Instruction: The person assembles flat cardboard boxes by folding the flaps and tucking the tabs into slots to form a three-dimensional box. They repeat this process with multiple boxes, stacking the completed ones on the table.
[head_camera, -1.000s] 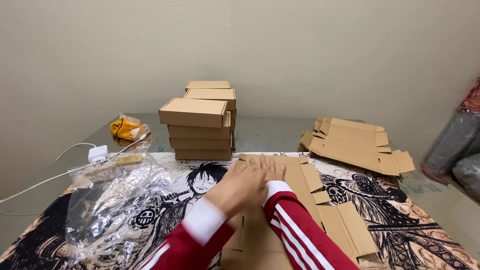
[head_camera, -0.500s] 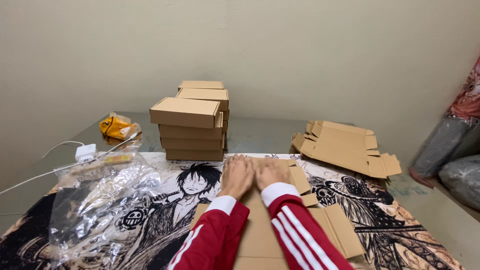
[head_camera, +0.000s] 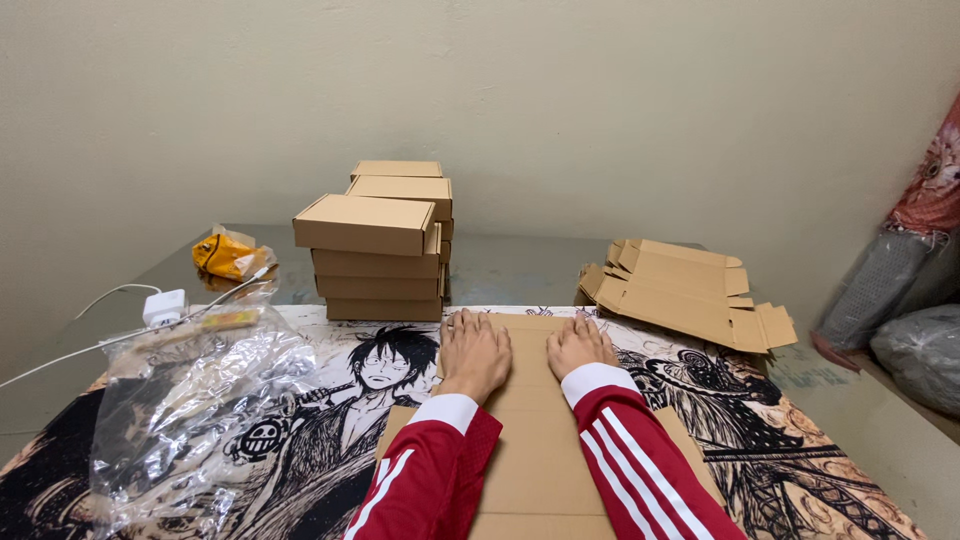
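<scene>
Head view: palms flat on cardboard

I see my left hand (head_camera: 474, 352) and right hand (head_camera: 579, 346) spread apart, fingers extended, pressing a flat brown cardboard blank (head_camera: 545, 440) on the printed mat (head_camera: 330, 430). Crinkled clear plastic bag (head_camera: 190, 400) lies left; stacked matte boxes (head_camera: 378, 245) stand behind.

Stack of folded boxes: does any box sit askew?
Yes. In the stack of boxes, the top front box is turned and overhangs leftward past those beneath. Both hands rest apart from it.

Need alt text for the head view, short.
Both hands, left hand and right hand, press flat on an unfolded cardboard blank on an illustrated mat. Behind: stacked folded boxes, flat blanks, a clear plastic bag at left.
</scene>
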